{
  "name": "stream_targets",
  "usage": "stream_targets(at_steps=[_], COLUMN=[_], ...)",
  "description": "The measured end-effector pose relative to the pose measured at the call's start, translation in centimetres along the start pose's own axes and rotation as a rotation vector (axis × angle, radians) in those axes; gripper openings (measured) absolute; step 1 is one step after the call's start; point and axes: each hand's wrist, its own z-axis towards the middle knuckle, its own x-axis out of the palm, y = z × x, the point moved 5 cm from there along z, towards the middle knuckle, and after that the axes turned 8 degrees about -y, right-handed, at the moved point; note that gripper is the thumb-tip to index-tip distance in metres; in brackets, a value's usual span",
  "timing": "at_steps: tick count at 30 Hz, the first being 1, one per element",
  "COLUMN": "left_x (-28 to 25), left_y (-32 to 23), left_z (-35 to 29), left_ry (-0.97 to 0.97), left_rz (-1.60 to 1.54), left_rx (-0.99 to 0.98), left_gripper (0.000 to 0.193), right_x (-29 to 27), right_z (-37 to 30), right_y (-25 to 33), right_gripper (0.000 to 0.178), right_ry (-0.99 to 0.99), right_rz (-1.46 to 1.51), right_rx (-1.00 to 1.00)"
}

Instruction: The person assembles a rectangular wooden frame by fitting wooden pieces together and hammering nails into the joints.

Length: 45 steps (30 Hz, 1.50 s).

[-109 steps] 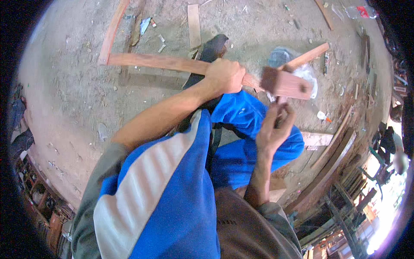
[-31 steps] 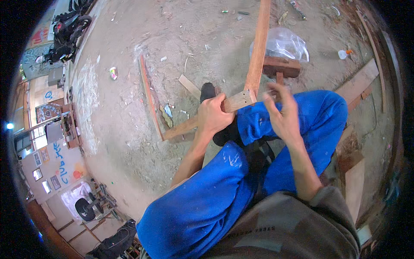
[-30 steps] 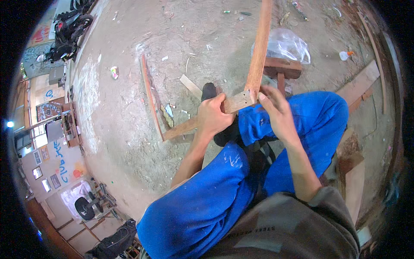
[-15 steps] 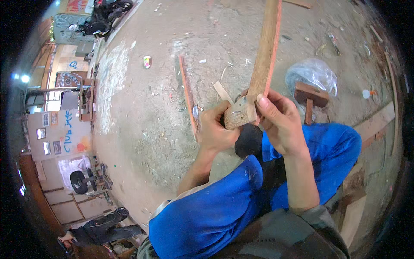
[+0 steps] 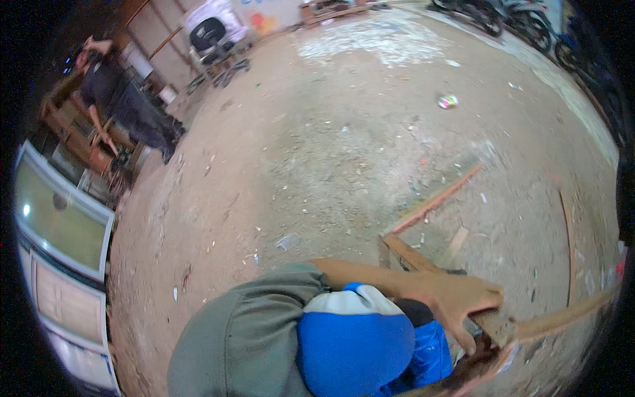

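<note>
My left hand (image 5: 456,298) reaches across to the lower right, thumb and fingers closed round a wooden piece (image 5: 493,326). A wooden length (image 5: 411,253) shows beyond my forearm, in line with it; my arm hides the stretch between. At the gripped end it meets a long wooden strip (image 5: 569,314) running off to the right. Another brown wooden-looking length (image 5: 473,374) slants from there to the lower edge, blurred. No part of my right hand can be made out. My knee in blue cloth (image 5: 357,337) is beside the left forearm.
A reddish strip (image 5: 433,202), a pale offcut (image 5: 458,241) and a crumpled can (image 5: 448,101) lie on the dirt floor. Another person (image 5: 126,99) stands far left, near an office chair (image 5: 210,36). Framed panels (image 5: 63,212) line the left; motorcycles (image 5: 526,23) stand far right.
The view has swung left, so the wood and my left hand appear lower and farther right. My right hand, earlier on the wood, has left the picture. My left hand still grips the wood.
</note>
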Motion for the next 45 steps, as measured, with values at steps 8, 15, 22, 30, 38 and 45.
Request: stream_targets(at_steps=[8,15,22,30,38,45], left_x=[3.1,1.8,1.5,2.9,-13.2,-45.4], left_y=[1.5,0.7,0.2,2.4,2.6,-7.2], left_z=[-1.6,-1.0,-1.0,-0.4,-6.8,-21.5], left_ry=[-0.270,-0.240,-0.194,-0.026,-0.609,-1.423], left_rz=[-0.061,0.016,0.019,0.061,0.390,1.122], left_rx=[-0.038,-0.005,-0.027,-0.051,-0.040,-0.246], left_gripper=[0.070,0.061,0.059,0.056,0.051,0.040], right_x=[-1.2,-0.5,-0.5,-1.8,-3.1,-5.4], right_z=[0.8,3.2,4.1,4.2,4.4,4.6], right_y=[-2.1,-3.9,-4.5,-4.6,-5.5,-5.9], right_gripper=[0.069,0.065,0.060,0.056,0.051,0.048], right_ry=[0.025,0.085,0.116,0.099,0.070,0.017], right_rz=[-0.354,-0.253,-0.236,-0.194,-0.070,0.020], right_rx=[-0.441,-0.237,-0.154,-0.106,-0.064,-0.010])
